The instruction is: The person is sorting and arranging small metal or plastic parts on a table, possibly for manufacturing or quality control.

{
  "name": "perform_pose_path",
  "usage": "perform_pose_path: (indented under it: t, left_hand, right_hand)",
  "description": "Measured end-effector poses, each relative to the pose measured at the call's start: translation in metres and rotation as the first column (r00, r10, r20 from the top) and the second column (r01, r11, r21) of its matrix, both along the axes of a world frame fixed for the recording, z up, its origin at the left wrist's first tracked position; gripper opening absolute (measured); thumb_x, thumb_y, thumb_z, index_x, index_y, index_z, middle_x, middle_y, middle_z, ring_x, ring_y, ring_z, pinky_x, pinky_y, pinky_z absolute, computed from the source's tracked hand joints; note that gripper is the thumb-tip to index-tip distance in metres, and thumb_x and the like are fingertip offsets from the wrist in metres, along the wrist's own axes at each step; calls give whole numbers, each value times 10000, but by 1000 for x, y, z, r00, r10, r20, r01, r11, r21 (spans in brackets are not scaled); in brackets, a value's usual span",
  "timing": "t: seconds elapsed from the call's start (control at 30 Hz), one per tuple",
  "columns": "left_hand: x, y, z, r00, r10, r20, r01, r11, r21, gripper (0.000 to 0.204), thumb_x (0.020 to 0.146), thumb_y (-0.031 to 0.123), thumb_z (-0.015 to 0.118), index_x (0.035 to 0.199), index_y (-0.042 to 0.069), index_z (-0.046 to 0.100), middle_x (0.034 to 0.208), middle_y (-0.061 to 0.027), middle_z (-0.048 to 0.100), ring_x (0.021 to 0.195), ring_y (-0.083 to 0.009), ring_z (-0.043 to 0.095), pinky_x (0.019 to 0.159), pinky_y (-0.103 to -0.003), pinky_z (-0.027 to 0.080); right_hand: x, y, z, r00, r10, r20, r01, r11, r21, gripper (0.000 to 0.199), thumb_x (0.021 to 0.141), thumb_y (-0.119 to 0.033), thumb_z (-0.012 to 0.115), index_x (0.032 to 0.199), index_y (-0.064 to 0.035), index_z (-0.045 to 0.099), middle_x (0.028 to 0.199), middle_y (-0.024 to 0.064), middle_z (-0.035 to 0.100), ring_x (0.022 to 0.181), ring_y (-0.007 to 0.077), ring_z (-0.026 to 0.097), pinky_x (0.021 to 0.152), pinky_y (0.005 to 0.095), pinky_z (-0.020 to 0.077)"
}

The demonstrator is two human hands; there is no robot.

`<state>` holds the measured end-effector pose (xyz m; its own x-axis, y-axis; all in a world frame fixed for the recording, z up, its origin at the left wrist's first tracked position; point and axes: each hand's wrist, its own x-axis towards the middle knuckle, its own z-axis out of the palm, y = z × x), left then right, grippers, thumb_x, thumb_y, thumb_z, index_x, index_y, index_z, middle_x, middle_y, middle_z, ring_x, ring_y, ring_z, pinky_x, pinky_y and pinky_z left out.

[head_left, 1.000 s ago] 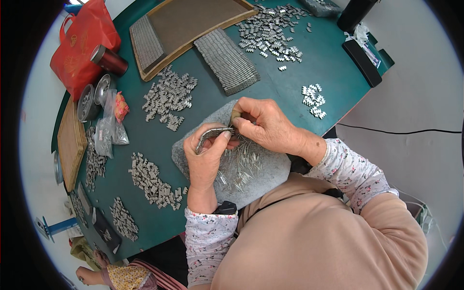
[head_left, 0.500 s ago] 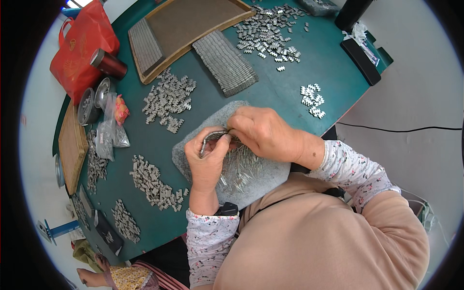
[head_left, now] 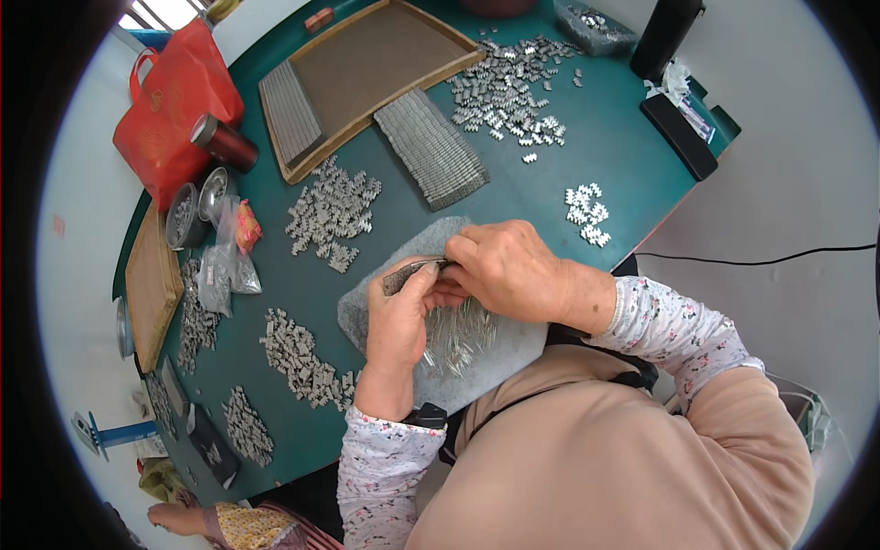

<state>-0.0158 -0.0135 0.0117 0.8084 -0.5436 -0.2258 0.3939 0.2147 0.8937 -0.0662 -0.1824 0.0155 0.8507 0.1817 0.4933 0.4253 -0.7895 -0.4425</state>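
Teal desk (head_left: 605, 156) fills the view, strewn with heaps of small grey metal clips, a shallow wooden tray (head_left: 367, 69) at its far edge and a red bag (head_left: 170, 115) at the far left corner. At the near edge lies a grey foam pad (head_left: 486, 362) carrying thin metal pins (head_left: 454, 335), apparently kept there within easy reach. Over it, the left hand (head_left: 399, 325) pinches a narrow dark metal strip (head_left: 408, 273), thumb uppermost, while the right hand (head_left: 504, 270) curls over, fingertips closed on the strip's other end.
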Motion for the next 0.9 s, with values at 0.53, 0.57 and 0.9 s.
perform_pose_path:
  t: [0.53, 0.57, 0.9]
  left_hand:
    - [64, -47, -10, 276, -564, 778, -558, 565, 608, 251, 729, 231, 760, 757, 3, 659, 736, -146, 650, 679, -344, 625, 621, -412, 481]
    - [66, -48, -9, 278, -564, 777, -561, 562, 608, 251, 729, 231, 760, 757, 3, 659, 736, -146, 650, 679, -344, 625, 621, -412, 481]
    - [71, -43, -9, 405, -543, 735, -572, 477, 668, 310, 718, 312, 768, 732, 21, 662, 683, -176, 646, 680, -364, 642, 615, -446, 482]
  right_hand:
    - [53, -61, -13, 954, -277, -119, 249, 946, -205, 105, 793, -99, 634, 793, 0, 598, 684, 204, 641, 691, 385, 653, 631, 463, 511]
    - [55, -61, -13, 951, -287, -118, 253, 937, -240, 71, 779, -61, 598, 784, 9, 610, 708, 221, 652, 718, 390, 665, 656, 459, 528]
    - [57, -63, -9, 923, -338, -186, 289, 925, -246, 159, 785, -83, 647, 895, 14, 586, 727, 203, 665, 732, 378, 674, 663, 454, 536]
